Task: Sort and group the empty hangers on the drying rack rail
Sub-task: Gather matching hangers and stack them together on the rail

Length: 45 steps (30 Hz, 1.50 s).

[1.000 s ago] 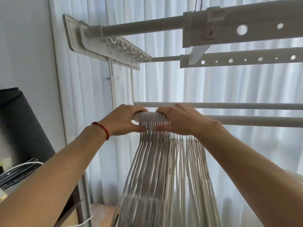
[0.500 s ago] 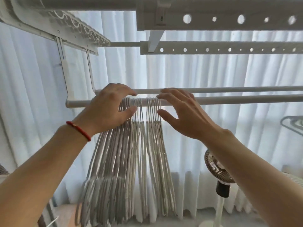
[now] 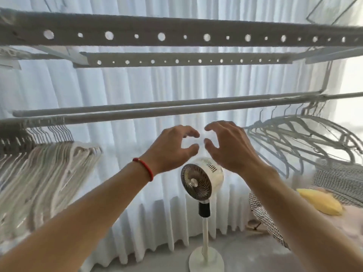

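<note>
A tight bunch of pale empty hangers (image 3: 45,165) hangs on the near rack rail (image 3: 176,111) at the far left. Several white hangers (image 3: 298,138) hang spread apart on the rail's right end. My left hand (image 3: 172,148) and my right hand (image 3: 227,146) are raised side by side just below the bare middle of the rail. Both have loosely curved fingers and hold nothing; neither touches the rail or a hanger. A red cord circles my left wrist.
A second rail (image 3: 157,104) runs just behind the near one. Two perforated bars (image 3: 176,34) cross overhead. A standing fan (image 3: 202,181) is on the floor below my hands, before white curtains. A checked cloth and yellow cushion (image 3: 322,201) lie at the right.
Both hands have let go of the bunched hangers and moved right to the rail's bare middle. The view has swung right, so the bunch now sits at the far left.
</note>
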### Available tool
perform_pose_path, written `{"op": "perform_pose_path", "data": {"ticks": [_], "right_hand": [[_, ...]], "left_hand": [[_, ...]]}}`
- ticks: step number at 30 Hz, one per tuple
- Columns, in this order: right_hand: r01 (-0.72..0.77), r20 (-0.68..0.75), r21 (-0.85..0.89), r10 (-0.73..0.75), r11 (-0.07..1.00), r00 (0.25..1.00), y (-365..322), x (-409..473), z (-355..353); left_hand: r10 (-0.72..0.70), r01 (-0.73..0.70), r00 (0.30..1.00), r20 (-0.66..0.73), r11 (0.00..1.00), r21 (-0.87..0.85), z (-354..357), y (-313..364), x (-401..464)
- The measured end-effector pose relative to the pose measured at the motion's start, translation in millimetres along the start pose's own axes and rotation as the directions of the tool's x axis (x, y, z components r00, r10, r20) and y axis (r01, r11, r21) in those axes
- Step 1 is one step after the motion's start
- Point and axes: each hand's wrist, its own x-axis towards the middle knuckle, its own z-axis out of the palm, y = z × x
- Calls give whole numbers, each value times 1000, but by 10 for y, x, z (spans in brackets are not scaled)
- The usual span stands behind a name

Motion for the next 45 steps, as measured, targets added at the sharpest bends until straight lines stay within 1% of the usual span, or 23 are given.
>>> {"op": "perform_pose_path", "data": {"ticks": [5,7,9,11,14,17,19,21,23,26,27,28,29,30,31,32,33,34,36,39,41,43,45], "right_hand": [[-195,-61,-21,193,981,979,952,-361,-492],[-273,-47,-13,272,962,961,1290,-499,-603],[-341,-4,3,341,940,940,1598,-628,-669],[-402,35,13,402,915,915,1871,-730,-703],[-463,42,15,462,886,886,2258,-798,-742],[-494,24,-24,495,869,869,2652,-749,-758],[-504,26,-58,506,862,862,2906,-666,-739],[-530,37,-70,533,845,845,3166,-539,-701],[-553,69,-84,558,829,827,3392,-384,-645],[-541,102,-145,557,828,825,3678,-194,-520],[-550,111,-179,572,816,813,3763,-140,-489],[-568,120,-205,596,797,794,3836,-93,-471],[-594,142,-207,624,778,768,3897,-56,-456],[-624,184,-153,643,766,744,3950,-22,-445],[-661,245,-28,646,750,723,4005,12,-442],[-696,328,141,630,704,704,4054,44,-435],[-722,415,294,597,626,686,4089,64,-432],[-732,484,406,550,548,680,4110,78,-427],[-724,550,543,472,425,689,4141,88,-380],[-721,621,659,386,214,682,4168,87,-276],[-723,674,686,310,73,671,4193,86,-211],[-729,712,684,225,-6,666,4201,89,-154],[-735,733,677,116,-32,670,4145,101,-96]], "left_hand": [[-94,123,988,122,960,-250,849,715,542],[-147,196,976,162,917,-348,1120,931,727],[-200,272,957,212,873,-405,1377,1092,887],[-248,350,930,272,824,-445,1614,1194,1035],[-311,455,885,347,736,-501,1955,1257,1276],[-394,535,845,361,625,-568,2292,1291,1555],[-432,547,833,345,555,-627,2512,1299,1719],[-464,544,820,335,452,-707,2727,1300,1880],[-492,554,786,374,293,-779,2887,1282,2004],[-454,543,755,474,26,-840,3046,1236,2120],[-429,532,756,495,-39,-846,3091,1247,2153],[-409,520,762,502,-74,-851,3129,1270,2181],[-399,510,769,499,-87,-856,3163,1300,2199],[-393,498,778,491,-90,-862,3199,1331,2208],[-392,485,786,478,-89,-870,3234,1368,2216],[-399,472,790,465,-88,-877,3263,1403,2224],[-416,464,785,458,-95,-881,3280,1442,2237],[-438,460,774,458,-108,-881,3282,1477,2249],[-489,467,746,452,-98,-879,3268,1549,2270],[-552,513,725,413,30,-858,3241,1667,2219],[-578,524,724,376,106,-845,3249,1737,2164],[-603,527,721,341,158,-835,3246,1837,2112],[-616,554,713,333,204,-807,3222,1930,2095]]}}
